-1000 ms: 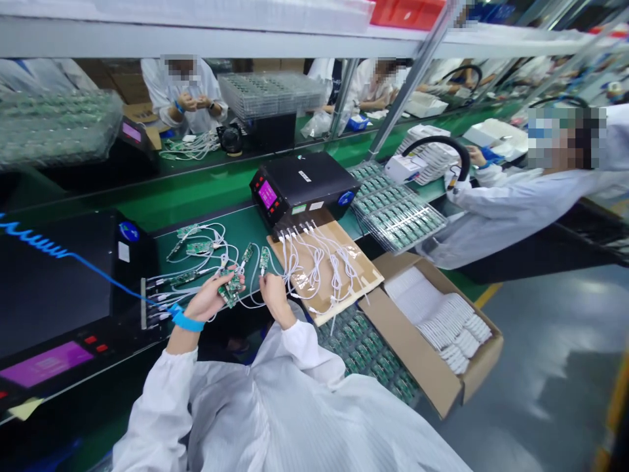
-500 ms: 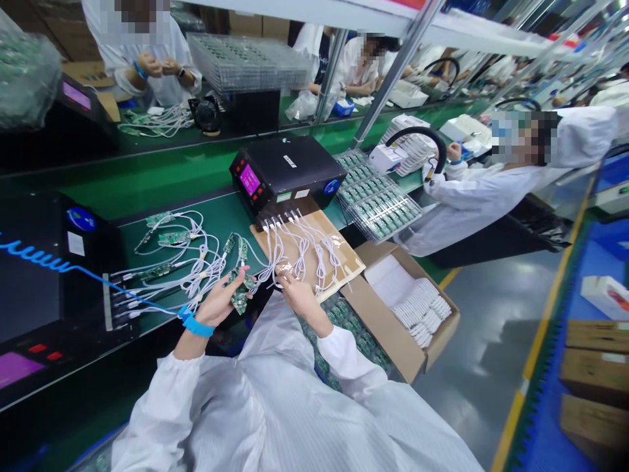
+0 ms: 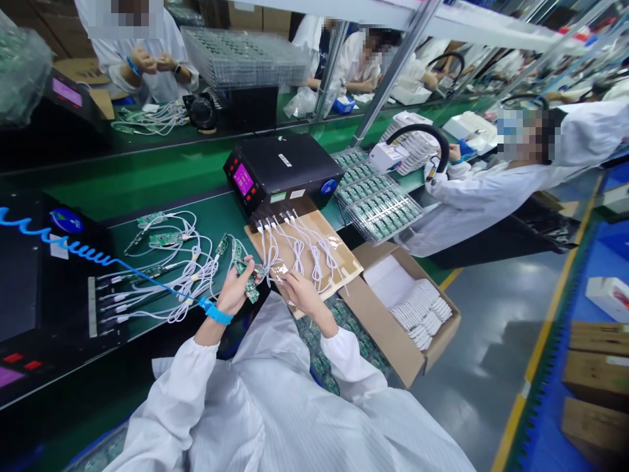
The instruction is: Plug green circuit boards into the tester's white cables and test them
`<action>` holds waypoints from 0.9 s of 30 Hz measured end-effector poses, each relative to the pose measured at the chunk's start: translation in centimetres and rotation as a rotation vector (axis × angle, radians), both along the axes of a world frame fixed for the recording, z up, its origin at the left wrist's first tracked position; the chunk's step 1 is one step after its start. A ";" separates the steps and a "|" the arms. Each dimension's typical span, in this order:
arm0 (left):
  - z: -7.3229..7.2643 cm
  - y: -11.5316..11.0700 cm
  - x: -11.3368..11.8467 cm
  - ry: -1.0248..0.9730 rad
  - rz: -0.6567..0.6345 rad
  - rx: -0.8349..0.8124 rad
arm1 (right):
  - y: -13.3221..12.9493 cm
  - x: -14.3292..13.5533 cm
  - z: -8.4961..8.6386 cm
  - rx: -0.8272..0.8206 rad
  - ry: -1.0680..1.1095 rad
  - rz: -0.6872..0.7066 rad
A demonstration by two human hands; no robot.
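Observation:
My left hand (image 3: 236, 288), with a blue strap at the wrist, is closed around a green circuit board (image 3: 252, 290) just past the bench's front edge. More green boards and white cable ends crowd the fingers, so their exact number is unclear. Close by on the right, my right hand (image 3: 303, 293) has its fingertips pinched together over the edge of a brown board (image 3: 338, 250). Whatever sits in that pinch is too small to make out. White cables (image 3: 297, 252) run over the brown board from a black test box (image 3: 285, 167) with a purple screen.
More boards on white cables (image 3: 194, 272) lie to the left, plugged into another black box (image 3: 44, 262). A blue coiled cord (image 3: 83, 249) stretches to my wrist strap. At right stand clear trays of boards (image 3: 381, 203), a carton (image 3: 417, 364) of white pieces and a co-worker (image 3: 486, 190).
My left hand has moved right with the circuit board, closer to my right hand. The blue cord is drawn further across. The view has shifted slightly.

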State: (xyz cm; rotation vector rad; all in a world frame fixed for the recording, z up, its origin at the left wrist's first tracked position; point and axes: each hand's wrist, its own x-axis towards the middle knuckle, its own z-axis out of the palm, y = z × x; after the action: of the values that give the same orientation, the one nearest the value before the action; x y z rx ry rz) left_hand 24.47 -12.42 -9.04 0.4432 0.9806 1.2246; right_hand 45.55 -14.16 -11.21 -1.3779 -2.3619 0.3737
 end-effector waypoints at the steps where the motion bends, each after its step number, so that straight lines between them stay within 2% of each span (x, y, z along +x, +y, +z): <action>1: -0.1 0.2 0.3 0.017 0.003 0.005 | 0.0 0.2 0.0 0.019 0.045 0.010; 11: -1.2 0.7 2.9 0.111 -0.007 0.106 | 0.4 1.0 -0.5 0.104 0.174 -0.003; 27: -1.0 0.4 3.2 0.196 0.024 0.168 | 0.3 1.0 -1.1 0.132 0.178 -0.051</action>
State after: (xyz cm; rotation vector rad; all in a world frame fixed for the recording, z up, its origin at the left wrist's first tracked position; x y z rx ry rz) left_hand 27.66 -12.05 -10.04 0.6956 1.0552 1.3086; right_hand 46.56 -13.83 -12.33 -1.2856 -2.1627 0.3063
